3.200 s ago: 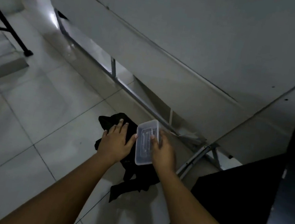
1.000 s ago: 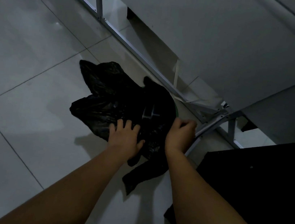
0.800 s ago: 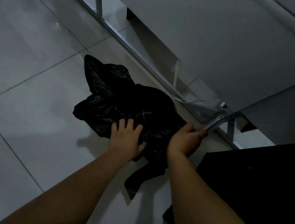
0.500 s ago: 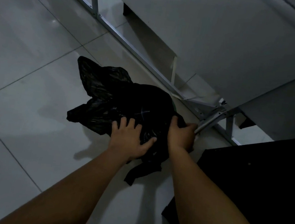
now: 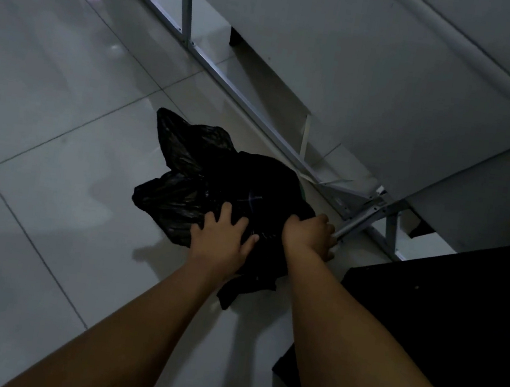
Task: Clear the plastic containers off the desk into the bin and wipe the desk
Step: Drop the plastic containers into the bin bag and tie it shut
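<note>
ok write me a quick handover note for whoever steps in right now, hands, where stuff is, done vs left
Left hand: flat on the black bin bag, fingers spread, pressing it.
Right hand: curled round the bag's right edge, gripping it, next to the metal desk leg.
Bag sits on the tiled floor beside the desk frame. No plastic container is visible outside it; a faint pale shape shows in the dark bag.
Left: the desktop is out of view, so check for remaining containers, then wipe the desk.

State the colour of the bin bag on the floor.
Black, glossy and crinkled: the bin bag shows in the head view.
</note>
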